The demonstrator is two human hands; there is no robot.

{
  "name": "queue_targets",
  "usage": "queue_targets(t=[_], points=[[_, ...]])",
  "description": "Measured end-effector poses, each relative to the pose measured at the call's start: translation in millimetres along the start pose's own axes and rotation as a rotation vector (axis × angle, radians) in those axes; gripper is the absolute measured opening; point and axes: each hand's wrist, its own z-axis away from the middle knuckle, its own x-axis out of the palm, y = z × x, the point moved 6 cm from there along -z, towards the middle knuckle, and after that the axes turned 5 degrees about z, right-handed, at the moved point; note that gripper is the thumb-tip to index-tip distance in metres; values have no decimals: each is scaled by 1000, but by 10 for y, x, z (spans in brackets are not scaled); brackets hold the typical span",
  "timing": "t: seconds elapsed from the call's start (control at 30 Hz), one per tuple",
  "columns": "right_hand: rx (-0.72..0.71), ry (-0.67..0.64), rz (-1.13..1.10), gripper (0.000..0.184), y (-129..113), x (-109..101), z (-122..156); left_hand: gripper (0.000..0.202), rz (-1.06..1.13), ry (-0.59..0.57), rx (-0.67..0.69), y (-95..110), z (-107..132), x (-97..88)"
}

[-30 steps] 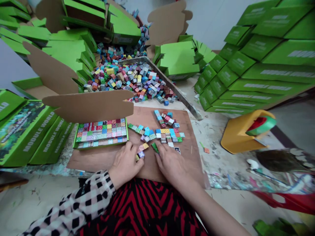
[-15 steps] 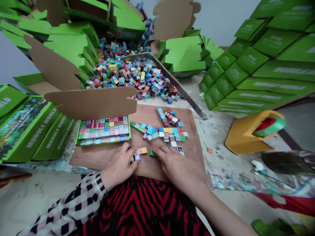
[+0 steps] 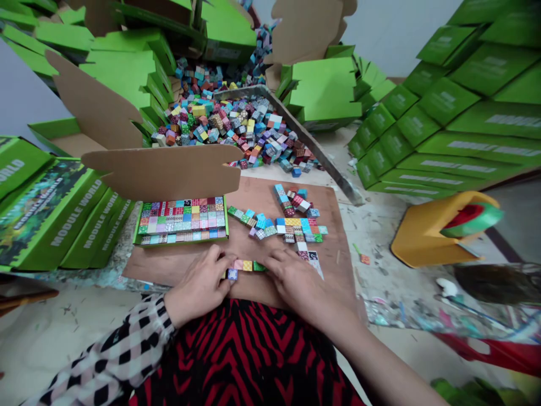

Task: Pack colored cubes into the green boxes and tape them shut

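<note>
A short row of small patterned cubes [image 3: 247,265], pink, yellow and green, lies on the brown board [image 3: 249,290] between my hands. My left hand [image 3: 196,285] has its fingers closed on the row's left end, with a blue-and-white cube [image 3: 232,274] by the thumb. At the right end, the fingertips of my right hand [image 3: 298,282] press on a green cube [image 3: 258,266]. Some cubes under my fingers are hidden. Left of the hands stands an open box [image 3: 139,239], packed with rows of cubes. Loose cubes [image 3: 292,222] lie beyond my right hand.
A big heap of cubes [image 3: 236,127] lies at the back behind a metal bar [image 3: 313,148]. Green boxes are stacked at the left [image 3: 80,220] and right [image 3: 456,141]. A yellow tape dispenser [image 3: 416,234] stands on the right.
My right hand has moved left with the green cube, which now sits against the yellow one; the gap between them has closed. The whole view has shifted slightly.
</note>
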Motion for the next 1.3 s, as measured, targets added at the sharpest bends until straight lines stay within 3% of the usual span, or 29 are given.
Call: queue_targets(t=[0.17,0.37,0.6,0.73,0.9,1.13,1.3], points=[[8,62,-82,26,95,6,40,47,34,17,-3,-23,18,-9],[58,196,-142,28,312,-159,183,55,130,61,-34,-73,110,-46],[-138,226,-65,30,-135,-123,24,34,76,242,-155,-148,197,-36],[-336,155,22,47,-377,18,-59,19,-54,251,52,-71,241,-7],[-395,119,-24,50,-393,109,-60,19,-305,331,329,51,321,1],[-364,45,-26,65,-425,144,-143,31,-256,270,425,21,321,76],[-334,55,58,62,-462,163,-201,33,-219,232,442,-10,353,101]])
